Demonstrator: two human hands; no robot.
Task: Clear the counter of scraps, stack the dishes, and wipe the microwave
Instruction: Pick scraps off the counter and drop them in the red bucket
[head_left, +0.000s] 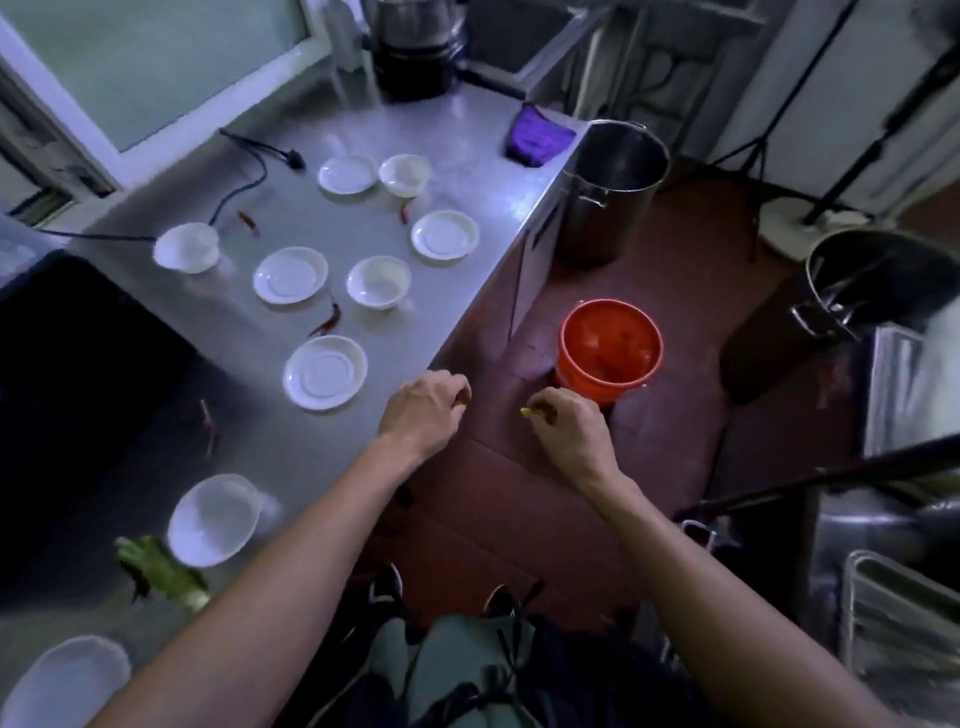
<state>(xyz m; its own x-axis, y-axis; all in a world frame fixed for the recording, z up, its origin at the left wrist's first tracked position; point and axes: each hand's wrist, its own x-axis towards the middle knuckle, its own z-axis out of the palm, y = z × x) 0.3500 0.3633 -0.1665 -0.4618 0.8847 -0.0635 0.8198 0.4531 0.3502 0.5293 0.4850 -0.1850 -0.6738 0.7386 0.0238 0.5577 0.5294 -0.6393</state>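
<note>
Several white saucers (325, 371) and small white bowls (378, 281) lie spread over the steel counter (467, 156). Dried red chilies (328, 322) lie between them, and a bunch of green leaves (161, 569) sits at the near left. My left hand (423, 410) hovers at the counter's near edge with curled fingers; whether it holds a scrap is unclear. Beyond the edge, over the floor, my right hand (569, 426) pinches a small yellowish scrap (525, 412), just short of the orange bucket (609, 348).
A black microwave (78, 374) fills the counter's left side, its cord (244, 182) trailing across the steel. A purple cloth (537, 134) lies at the far right corner. Tall steel pots (613, 187) and tripod legs (831, 467) stand on the red floor.
</note>
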